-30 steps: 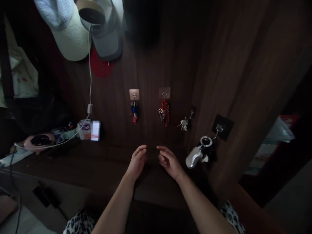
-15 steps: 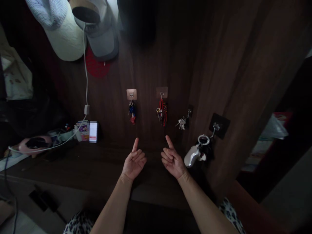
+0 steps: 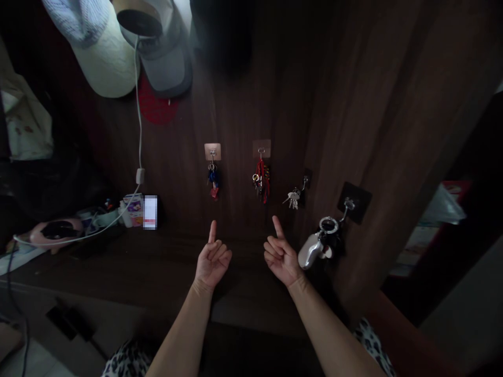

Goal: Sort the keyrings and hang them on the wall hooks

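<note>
My left hand [image 3: 212,262] points upward with its index finger stretched out and the other fingers curled. Its fingertip is below a bunch of keys [image 3: 213,178] with blue and red parts, apart from it. My right hand [image 3: 282,259] makes the same shape, index finger stretched up. Nearest above it hang keys with red cords [image 3: 261,180], and a bunch of silver keys [image 3: 294,197] is up to its right. A key ring with a shiny silver fob [image 3: 310,251] hangs beside the right hand. Neither hand holds anything.
Adhesive hooks [image 3: 212,152] hold the keys on a dark wood panel [image 3: 236,115]. Caps [image 3: 106,68] hang at the upper left with a white cable [image 3: 140,131]. Small boxes [image 3: 134,209] and a pink object [image 3: 58,232] stand on the shelf [image 3: 157,262] at left.
My hands have moved slightly apart: the left one to the left, the right one to the right. Both index fingers remain stretched out. The keys hang as before.
</note>
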A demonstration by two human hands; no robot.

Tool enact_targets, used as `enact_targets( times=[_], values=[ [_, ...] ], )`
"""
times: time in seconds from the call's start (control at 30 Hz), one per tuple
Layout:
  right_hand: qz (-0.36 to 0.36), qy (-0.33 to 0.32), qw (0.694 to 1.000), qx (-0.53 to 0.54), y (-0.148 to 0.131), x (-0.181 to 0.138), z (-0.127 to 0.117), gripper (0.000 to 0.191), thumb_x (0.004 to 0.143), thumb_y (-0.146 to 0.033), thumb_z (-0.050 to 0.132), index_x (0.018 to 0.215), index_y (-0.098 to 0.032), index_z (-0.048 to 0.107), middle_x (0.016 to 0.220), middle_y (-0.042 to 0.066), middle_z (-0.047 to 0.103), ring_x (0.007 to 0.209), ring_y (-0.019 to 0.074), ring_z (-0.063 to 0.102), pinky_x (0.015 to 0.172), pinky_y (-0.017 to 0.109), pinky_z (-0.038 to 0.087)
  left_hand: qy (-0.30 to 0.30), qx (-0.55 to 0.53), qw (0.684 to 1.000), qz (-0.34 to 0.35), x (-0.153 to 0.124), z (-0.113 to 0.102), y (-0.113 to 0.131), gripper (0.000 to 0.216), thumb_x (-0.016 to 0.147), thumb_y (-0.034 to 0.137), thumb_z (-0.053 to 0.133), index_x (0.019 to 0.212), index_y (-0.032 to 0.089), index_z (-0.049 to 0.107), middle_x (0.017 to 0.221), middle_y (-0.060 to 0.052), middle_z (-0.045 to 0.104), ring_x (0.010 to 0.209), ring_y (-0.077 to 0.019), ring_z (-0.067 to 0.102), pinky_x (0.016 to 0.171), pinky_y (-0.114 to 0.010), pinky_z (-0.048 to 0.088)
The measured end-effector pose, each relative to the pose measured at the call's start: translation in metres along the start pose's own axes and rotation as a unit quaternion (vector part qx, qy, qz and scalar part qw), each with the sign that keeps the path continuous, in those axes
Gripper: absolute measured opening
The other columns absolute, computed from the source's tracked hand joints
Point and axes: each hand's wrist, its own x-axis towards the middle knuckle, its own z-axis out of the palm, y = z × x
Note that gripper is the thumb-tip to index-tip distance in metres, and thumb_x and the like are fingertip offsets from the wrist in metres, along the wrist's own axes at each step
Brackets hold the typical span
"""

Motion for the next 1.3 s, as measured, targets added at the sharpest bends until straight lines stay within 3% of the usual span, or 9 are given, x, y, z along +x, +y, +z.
enact_targets(
  times=[0.37, 0.63, 0.77, 0.87, 0.93, 0.97, 1.07, 1.13, 1.3],
  values=[
    [0.001, -0.040, 0.999, -0.013, 0.002, 0.003, -0.005, 0.059, 0.076, -0.007, 0.051, 0.128, -0.033, 0.040, 0.049, -0.010, 0.024, 0.043, 0.0064, 0.019, 0.035, 0.011, 0.021, -0.008, -0.047, 0.999, -0.012, 0.000, 0.001, 0.000, 0.058, 0.074, 0.005, 0.050, 0.126, 0.028, 0.043, 0.043, 0.011, 0.023, 0.037, -0.0027, 0.028, 0.044, -0.017, 0.027],
    [0.040, -0.039, 0.989, -0.136, 0.010, 0.007, -0.002, 0.052, 0.072, -0.011, 0.057, 0.122, -0.025, 0.049, 0.049, -0.010, 0.028, 0.045, 0.0059, 0.015, 0.035, 0.013, 0.015, 0.006, -0.048, 0.999, -0.015, 0.003, 0.000, -0.002, 0.052, 0.073, 0.007, 0.052, 0.121, 0.024, 0.049, 0.042, 0.011, 0.023, 0.037, -0.0020, 0.026, 0.044, -0.017, 0.027],
    [0.024, -0.060, 0.987, -0.146, 0.003, 0.013, 0.014, 0.053, 0.072, -0.015, 0.057, 0.123, -0.027, 0.048, 0.049, -0.010, 0.026, 0.045, 0.0064, 0.015, 0.037, 0.014, 0.015, 0.014, -0.028, 0.999, -0.014, 0.006, 0.002, 0.001, 0.048, 0.073, 0.007, 0.053, 0.118, 0.024, 0.053, 0.042, 0.011, 0.021, 0.037, -0.0023, 0.025, 0.044, -0.016, 0.026],
    [0.006, -0.035, 0.976, -0.214, 0.001, 0.026, 0.017, 0.040, 0.076, -0.024, 0.054, 0.116, -0.025, 0.052, 0.051, -0.009, 0.027, 0.044, 0.0065, 0.018, 0.037, 0.016, 0.016, 0.031, 0.024, 0.999, -0.014, 0.016, 0.006, 0.007, 0.036, 0.073, 0.011, 0.056, 0.107, 0.023, 0.059, 0.042, 0.011, 0.019, 0.037, -0.0025, 0.023, 0.044, -0.016, 0.027],
    [-0.016, 0.019, 0.945, -0.325, 0.005, 0.036, 0.010, 0.028, 0.079, -0.031, 0.048, 0.104, -0.023, 0.058, 0.053, -0.007, 0.032, 0.044, 0.0070, 0.024, 0.038, 0.017, 0.020, 0.049, 0.099, 0.994, -0.011, 0.028, 0.010, 0.013, 0.026, 0.072, 0.017, 0.059, 0.098, 0.019, 0.062, 0.044, 0.011, 0.022, 0.039, -0.0026, 0.025, 0.045, -0.017, 0.028],
    [-0.030, 0.048, 0.910, -0.411, 0.008, 0.040, 0.004, 0.023, 0.080, -0.032, 0.045, 0.093, -0.021, 0.061, 0.053, -0.006, 0.036, 0.045, 0.0078, 0.029, 0.040, 0.018, 0.025, 0.062, 0.150, 0.987, -0.003, 0.035, 0.013, 0.016, 0.024, 0.072, 0.021, 0.060, 0.095, 0.018, 0.063, 0.045, 0.010, 0.026, 0.041, -0.0027, 0.028, 0.046, -0.017, 0.029],
    [-0.110, 0.025, 0.719, -0.686, 0.022, 0.045, -0.018, 0.014, 0.075, -0.020, 0.050, 0.078, -0.021, 0.063, 0.074, 0.001, 0.055, 0.069, 0.0138, 0.049, 0.066, 0.026, 0.042, 0.111, 0.336, 0.933, 0.067, 0.062, 0.022, 0.030, 0.025, 0.070, 0.028, 0.060, 0.091, 0.015, 0.063, 0.056, 0.006, 0.043, 0.051, -0.0041, 0.041, 0.050, -0.017, 0.032],
    [-0.128, -0.023, 0.627, -0.768, 0.030, 0.043, -0.031, 0.022, 0.075, -0.013, 0.046, 0.084, -0.022, 0.063, 0.086, 0.004, 0.059, 0.087, 0.0174, 0.052, 0.081, 0.030, 0.040, 0.139, 0.457, 0.869, 0.132, 0.082, 0.030, 0.041, 0.026, 0.069, 0.027, 0.059, 0.093, 0.017, 0.063, 0.067, 0.003, 0.053, 0.061, -0.0069, 0.049, 0.055, -0.019, 0.036],
    [-0.087, -0.045, 0.567, -0.818, 0.038, 0.041, -0.042, 0.025, 0.077, -0.010, 0.042, 0.083, -0.022, 0.063, 0.087, 0.004, 0.060, 0.089, 0.0172, 0.054, 0.082, 0.029, 0.040, 0.216, 0.601, 0.694, 0.334, 0.137, 0.051, 0.070, 0.030, 0.070, 0.027, 0.056, 0.098, 0.018, 0.056, 0.092, -0.005, 0.057, 0.087, -0.0171, 0.056, 0.077, -0.031, 0.044]
  ],
)
